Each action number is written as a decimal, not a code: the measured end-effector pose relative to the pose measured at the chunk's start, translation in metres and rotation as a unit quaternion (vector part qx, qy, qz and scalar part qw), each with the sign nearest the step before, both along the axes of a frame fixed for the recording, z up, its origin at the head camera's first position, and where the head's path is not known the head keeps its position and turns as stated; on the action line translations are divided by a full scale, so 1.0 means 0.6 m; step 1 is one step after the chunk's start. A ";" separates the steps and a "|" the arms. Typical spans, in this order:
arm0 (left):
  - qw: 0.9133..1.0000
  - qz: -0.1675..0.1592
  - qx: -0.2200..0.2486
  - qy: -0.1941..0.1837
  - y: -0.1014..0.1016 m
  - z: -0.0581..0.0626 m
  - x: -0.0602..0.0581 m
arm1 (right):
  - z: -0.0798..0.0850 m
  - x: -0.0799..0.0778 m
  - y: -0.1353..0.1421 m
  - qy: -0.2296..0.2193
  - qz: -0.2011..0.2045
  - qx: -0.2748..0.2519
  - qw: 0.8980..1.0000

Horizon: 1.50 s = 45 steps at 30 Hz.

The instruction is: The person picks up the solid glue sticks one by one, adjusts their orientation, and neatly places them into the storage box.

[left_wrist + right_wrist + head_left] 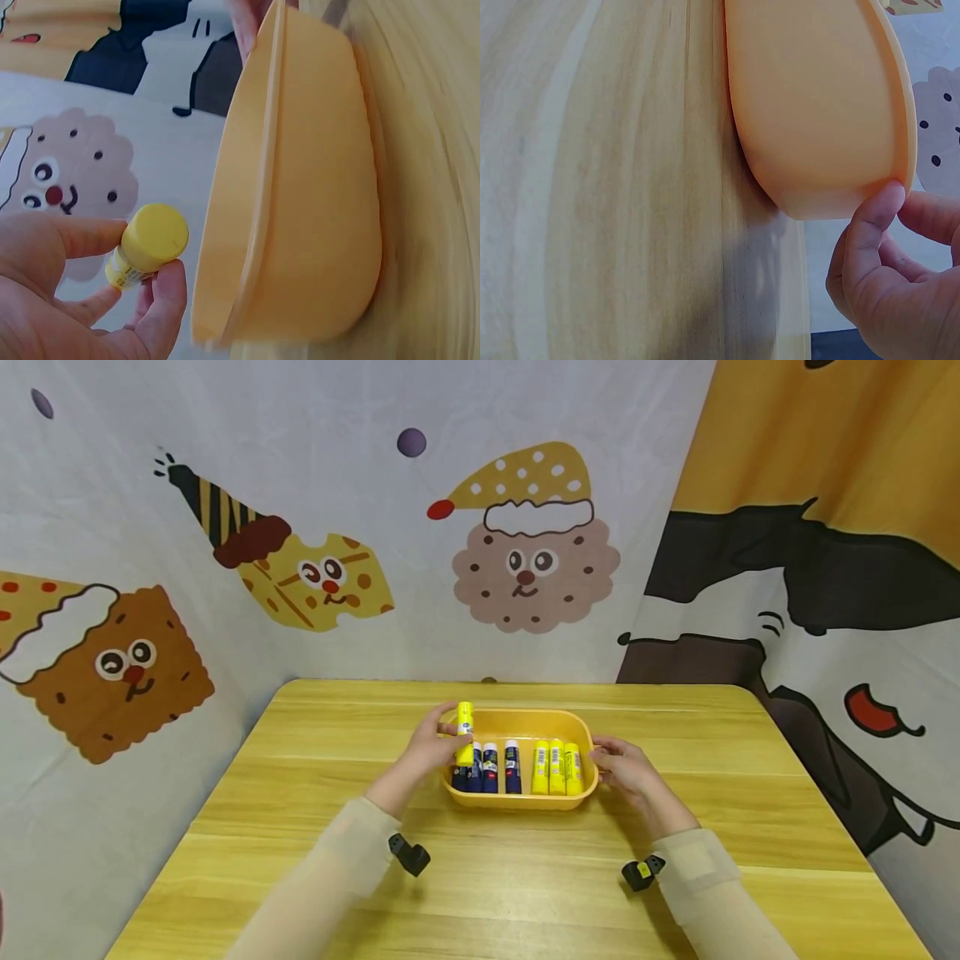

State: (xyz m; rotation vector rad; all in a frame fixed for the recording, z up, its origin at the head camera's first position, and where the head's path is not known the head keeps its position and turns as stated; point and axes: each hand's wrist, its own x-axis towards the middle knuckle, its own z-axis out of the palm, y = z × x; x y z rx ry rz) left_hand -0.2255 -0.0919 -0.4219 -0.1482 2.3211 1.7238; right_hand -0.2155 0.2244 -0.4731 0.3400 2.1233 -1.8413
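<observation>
My left hand [429,747] pinches a yellow glue stick [465,735], held upright above the left end of an orange-yellow plastic basket [517,803]. In the left wrist view the thumb and fingers are on either side of the yellow glue stick [152,238], beside the basket wall [322,180]. At the basket's right end, my right hand [628,770] grips the rim between thumb and finger, as the right wrist view shows at the basket corner [817,112]. Inside, several dark blue glue sticks [512,768] lie at the left and middle. Three yellow glue sticks [557,768] lie together at the right.
The basket stands on a wooden table [517,885], toward its far edge. A cloth backdrop [322,443] with cartoon biscuits and cheese hangs behind the table. Small black devices [409,855] are worn at both wrists.
</observation>
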 end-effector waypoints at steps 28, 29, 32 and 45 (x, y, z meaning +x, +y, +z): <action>0.994 -0.068 -0.086 0.000 0.138 -0.056 0.000 | 0.000 0.001 -0.002 0.006 0.003 -0.011 1.000; 0.993 -0.071 -0.096 0.001 0.141 -0.055 0.001 | 0.000 0.001 -0.002 0.006 0.003 -0.014 1.000; 0.989 -0.078 -0.122 0.003 0.152 -0.053 0.002 | -0.001 0.001 -0.002 0.006 0.003 -0.015 1.000; 0.983 -0.077 -0.167 -0.011 0.179 -0.060 -0.002 | 0.002 0.002 -0.002 0.005 0.006 -0.009 1.000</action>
